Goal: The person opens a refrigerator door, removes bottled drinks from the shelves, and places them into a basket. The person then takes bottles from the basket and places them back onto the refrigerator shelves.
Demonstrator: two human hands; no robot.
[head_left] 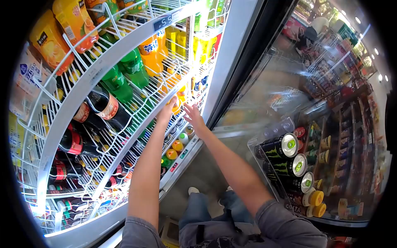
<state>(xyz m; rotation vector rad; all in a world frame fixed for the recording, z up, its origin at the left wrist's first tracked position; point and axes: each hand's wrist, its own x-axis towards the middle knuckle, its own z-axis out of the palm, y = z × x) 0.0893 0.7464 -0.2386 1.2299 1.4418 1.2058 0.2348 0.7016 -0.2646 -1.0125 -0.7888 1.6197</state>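
Note:
Both of my arms reach into a lit drinks cooler with white wire shelves. My left hand (166, 111) is at the edge of a middle shelf, close to orange bottles (178, 100); its fingers are partly hidden and I cannot tell whether it holds anything. Just right of it, my right hand (194, 118) has its fingers apart and nothing in them, near the same orange bottles. Above my hands stand larger orange soda bottles (152, 53) and green bottles (133, 68). Dark cola bottles (108, 105) lie tilted in view to the left.
The open glass door (256, 103) is on the right, with a rack of black and green cans (279, 145) and yellow-capped bottles (316, 198). Pouches of orange drink (49, 37) fill the upper left shelf. Low at the cooler's edge are small bottles (171, 154).

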